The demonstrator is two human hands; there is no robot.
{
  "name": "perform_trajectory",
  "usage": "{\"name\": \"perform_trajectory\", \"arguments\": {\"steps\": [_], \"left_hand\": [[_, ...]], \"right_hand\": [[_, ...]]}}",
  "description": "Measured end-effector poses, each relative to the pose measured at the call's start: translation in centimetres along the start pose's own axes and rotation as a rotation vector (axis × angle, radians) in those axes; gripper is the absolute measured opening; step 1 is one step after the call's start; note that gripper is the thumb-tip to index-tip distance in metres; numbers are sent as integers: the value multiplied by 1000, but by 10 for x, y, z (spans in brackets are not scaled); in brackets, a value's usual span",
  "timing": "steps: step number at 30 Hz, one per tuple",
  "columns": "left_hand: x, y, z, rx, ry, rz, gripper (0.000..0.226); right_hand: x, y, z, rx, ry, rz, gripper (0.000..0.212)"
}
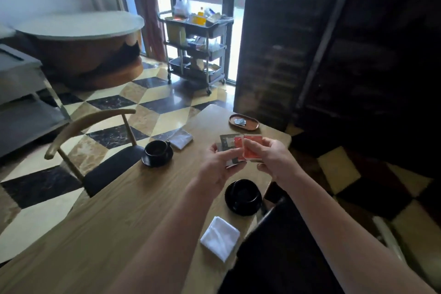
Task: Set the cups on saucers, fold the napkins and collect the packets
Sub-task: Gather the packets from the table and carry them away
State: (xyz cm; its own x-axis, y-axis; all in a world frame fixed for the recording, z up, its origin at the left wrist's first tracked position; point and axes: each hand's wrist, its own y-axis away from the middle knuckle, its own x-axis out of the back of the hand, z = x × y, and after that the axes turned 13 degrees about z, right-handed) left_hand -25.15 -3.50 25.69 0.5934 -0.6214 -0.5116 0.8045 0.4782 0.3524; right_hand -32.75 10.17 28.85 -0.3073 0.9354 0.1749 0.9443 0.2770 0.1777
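Both hands hold a fanned bunch of flat packets (pixel 238 150) above the far part of the wooden table (pixel 119 210). The orange packets (pixel 248 148) sit at the front of the bunch, with grey and dark ones (pixel 225 141) behind and to the left. The left hand (pixel 216 162) grips the bunch from the left, its fingers curled round the lower edge and the thumb lying across the front. The right hand (pixel 269 155) pinches the orange packets from the right, thumb on the face and fingers curled behind.

Beyond the grip, near the far table edge, lies an oval brown tray (pixel 253 126) with a small grey packet (pixel 239 122) in it. To the left of the grip a black cup (pixel 156 149) stands on a black saucer (pixel 149 161), and just beyond that lies a folded white napkin (pixel 180 138) at the table's left edge. Nearer than the grip, under the right forearm, a second black cup on its saucer (pixel 243 198) sits by the right edge, and nearer still lies another folded white napkin (pixel 220 237).

Left of the table stands a wooden chair with a dark seat (pixel 105 150) on a checkered floor (pixel 107 102); a loaded grey trolley (pixel 198 50) stands well beyond, by the window
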Motion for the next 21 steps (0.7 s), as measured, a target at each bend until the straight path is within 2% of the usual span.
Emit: {"name": "perform_trajectory", "arguments": {"steps": [3, 7, 13, 21], "left_hand": [[-40, 25, -14, 4, -33, -144, 38], [-86, 57, -35, -9, -87, -308, 28], [-152, 90, -80, 23, -199, -415, 27], [-259, 141, -169, 110, -274, -609, 38]], "right_hand": [[52, 37, -9, 45, 22, 56, 40], [116, 77, -12, 89, 47, 142, 23], [195, 121, 1, 82, 38, 345, 22], [321, 170, 34, 50, -28, 574, 16]]}}
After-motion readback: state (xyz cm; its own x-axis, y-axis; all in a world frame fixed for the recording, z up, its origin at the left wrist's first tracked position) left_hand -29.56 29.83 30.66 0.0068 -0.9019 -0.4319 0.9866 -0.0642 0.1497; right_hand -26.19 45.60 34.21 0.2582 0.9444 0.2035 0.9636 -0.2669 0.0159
